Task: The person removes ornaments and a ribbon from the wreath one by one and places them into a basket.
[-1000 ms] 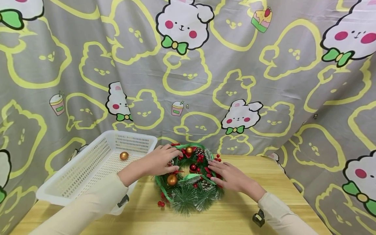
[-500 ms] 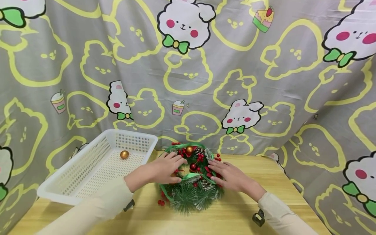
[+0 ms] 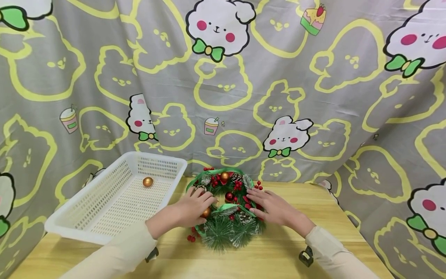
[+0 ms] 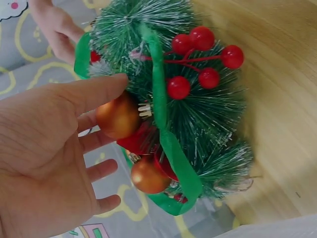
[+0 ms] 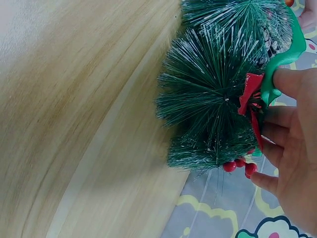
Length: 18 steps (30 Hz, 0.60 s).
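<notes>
A green Christmas wreath (image 3: 223, 232) lies on the wooden table, trimmed with red berries (image 4: 202, 37), pinecones (image 3: 245, 217), a red bauble (image 3: 229, 197) and a green ribbon (image 4: 171, 148). At its left side my left hand (image 3: 193, 207) holds a gold bauble (image 4: 118, 118), thumb on one side and fingers behind. Another gold bauble (image 4: 150, 174) hangs close by on the same wreath. Across from it, my right hand (image 3: 275, 209) rests extended fingers on the wreath's right side. Its thumb touches the ribbon beside a red leaf (image 5: 250, 91) in the right wrist view.
A white perforated plastic basket (image 3: 158, 155) stands left of the wreath with one loose gold bauble (image 3: 148, 181) inside. Behind the table (image 3: 188, 263) hangs a grey curtain (image 3: 240, 91) printed with cartoon figures.
My left hand has shifted over the wreath's left side, first right, then back left and nearer me, onto the lower-left gold bauble. The right hand stays in place.
</notes>
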### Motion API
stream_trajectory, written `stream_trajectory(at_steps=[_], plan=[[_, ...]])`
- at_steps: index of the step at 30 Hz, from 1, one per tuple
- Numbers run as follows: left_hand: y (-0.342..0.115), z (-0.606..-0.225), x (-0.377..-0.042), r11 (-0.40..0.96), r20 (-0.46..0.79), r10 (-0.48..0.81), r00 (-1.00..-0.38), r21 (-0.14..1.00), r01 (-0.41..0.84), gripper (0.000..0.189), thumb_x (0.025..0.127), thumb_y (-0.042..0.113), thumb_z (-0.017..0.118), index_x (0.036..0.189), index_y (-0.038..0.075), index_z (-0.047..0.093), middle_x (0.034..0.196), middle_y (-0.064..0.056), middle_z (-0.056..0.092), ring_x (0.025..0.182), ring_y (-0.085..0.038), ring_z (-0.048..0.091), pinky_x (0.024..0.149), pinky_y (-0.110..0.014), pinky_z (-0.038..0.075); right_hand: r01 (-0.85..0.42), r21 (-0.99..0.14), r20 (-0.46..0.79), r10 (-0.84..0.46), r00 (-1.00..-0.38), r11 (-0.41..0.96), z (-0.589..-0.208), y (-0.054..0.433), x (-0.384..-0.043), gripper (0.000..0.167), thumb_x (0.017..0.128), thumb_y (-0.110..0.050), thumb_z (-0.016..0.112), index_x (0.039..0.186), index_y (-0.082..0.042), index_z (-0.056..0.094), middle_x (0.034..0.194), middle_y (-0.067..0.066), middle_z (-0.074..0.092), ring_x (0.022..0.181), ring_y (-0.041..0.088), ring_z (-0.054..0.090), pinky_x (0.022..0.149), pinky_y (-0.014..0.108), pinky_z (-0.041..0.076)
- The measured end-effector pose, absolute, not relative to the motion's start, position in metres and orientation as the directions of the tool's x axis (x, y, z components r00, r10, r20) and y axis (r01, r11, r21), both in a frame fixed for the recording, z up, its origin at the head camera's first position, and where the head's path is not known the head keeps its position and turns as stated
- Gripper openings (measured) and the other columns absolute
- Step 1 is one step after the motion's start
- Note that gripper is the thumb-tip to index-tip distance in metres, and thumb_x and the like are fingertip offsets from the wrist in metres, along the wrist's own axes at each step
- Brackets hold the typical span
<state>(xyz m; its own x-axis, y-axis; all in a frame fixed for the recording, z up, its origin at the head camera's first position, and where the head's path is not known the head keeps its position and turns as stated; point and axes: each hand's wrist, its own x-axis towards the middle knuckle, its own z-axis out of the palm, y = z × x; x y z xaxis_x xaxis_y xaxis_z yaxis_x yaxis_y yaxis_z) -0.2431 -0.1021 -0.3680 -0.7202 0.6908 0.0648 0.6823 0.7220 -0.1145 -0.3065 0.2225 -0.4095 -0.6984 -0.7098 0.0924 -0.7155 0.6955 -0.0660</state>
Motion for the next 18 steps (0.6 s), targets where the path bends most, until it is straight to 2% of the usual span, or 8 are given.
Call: stream_trajectory(at_steps=[6, 10, 18], plan=[[-0.103, -0.3736, -0.2426, 0.718, 0.076, 0.694, -0.716, -0.146, 0.68, 0.052, 0.092, 0.034, 0.076, 0.134, 0.019, 0.05, 0.128, 0.001, 0.05, 0.119, -0.026, 0.046, 0.104, -0.053, 0.04, -0.713, -0.067, 0.087, -0.708, -0.701, 0.698, -0.4098, 0.2225, -0.3062, 0.062, 0.107, -0.048, 0.045, 0.151, -0.004, 0.049, 0.162, 0.013, 0.04, 0.151, 0.034, 0.036, 0.119, 0.059, 0.03], [-0.1026, -0.3742, -0.242, 0.719, 0.079, 0.692, -0.718, -0.166, 0.675, 0.043, 0.094, 0.033, 0.074, 0.128, 0.019, 0.051, 0.123, 0.003, 0.05, 0.113, -0.023, 0.045, 0.1, -0.049, 0.04, -0.713, -0.062, 0.086, -0.708, -0.701, 0.698, -0.4102, 0.2227, -0.3064, 0.062, 0.107, -0.049, 0.045, 0.151, -0.005, 0.048, 0.162, 0.013, 0.04, 0.151, 0.034, 0.036, 0.119, 0.059, 0.031], [-0.1036, -0.3757, -0.2437, 0.704, 0.116, 0.71, -0.695, -0.133, 0.697, 0.029, 0.095, 0.03, 0.071, 0.113, 0.02, 0.05, 0.11, 0.006, 0.047, 0.099, -0.019, 0.039, 0.094, -0.045, 0.036, -0.714, -0.05, 0.083, -0.71, -0.7, 0.698, -0.4099, 0.2224, -0.3057, 0.062, 0.107, -0.048, 0.045, 0.151, -0.005, 0.048, 0.162, 0.012, 0.04, 0.151, 0.034, 0.036, 0.118, 0.059, 0.031]])
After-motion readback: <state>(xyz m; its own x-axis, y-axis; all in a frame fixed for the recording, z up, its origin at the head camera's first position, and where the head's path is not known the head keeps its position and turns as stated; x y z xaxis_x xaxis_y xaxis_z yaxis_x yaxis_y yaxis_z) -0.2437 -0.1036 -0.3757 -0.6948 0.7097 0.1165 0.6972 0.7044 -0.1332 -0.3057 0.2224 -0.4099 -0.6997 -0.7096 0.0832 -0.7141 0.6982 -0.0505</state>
